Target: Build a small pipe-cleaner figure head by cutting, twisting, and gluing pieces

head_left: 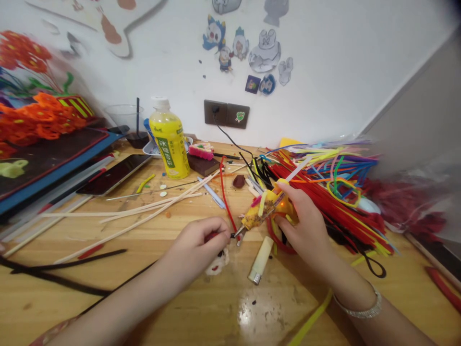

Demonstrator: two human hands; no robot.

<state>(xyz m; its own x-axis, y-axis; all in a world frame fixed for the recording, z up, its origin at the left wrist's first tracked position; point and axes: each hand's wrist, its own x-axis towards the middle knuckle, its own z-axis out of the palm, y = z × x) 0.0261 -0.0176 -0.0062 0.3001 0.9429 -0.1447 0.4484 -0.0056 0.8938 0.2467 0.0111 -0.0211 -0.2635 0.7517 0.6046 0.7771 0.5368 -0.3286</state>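
Wooden table (201, 307), cluttered. Places taken from the lighter (260, 260), which lies flat near the middle front.

Right hand (306, 226): just up and right of the lighter, fingers wrapped round a yellow glue gun (262, 211). An orange light shows on the gun's side. The gun slants down to the left, with its metal tip just above the lighter's left end. Bracelet (360, 307) on that wrist.

Left hand (200, 242): left of the lighter, closed in a tight pinch on a small red piece (213, 235). The piece sits right at the gun's tip; can't tell if they touch.

White scrap (218, 264): on the table between the left hand and the lighter, partly under the fingers.

Pipe cleaners (324, 192): big mixed pile, mostly red, behind and right of the lighter, running under the right hand.

Sticks (144, 211): long, pale, fanned out well left of the lighter.

Bottle (169, 144): yellow, upright, capped, far behind and left of the lighter. Phone (115, 174) lies flat left of that again.

Socket (226, 114): on the wall straight behind the lighter, a black lead plugged in.
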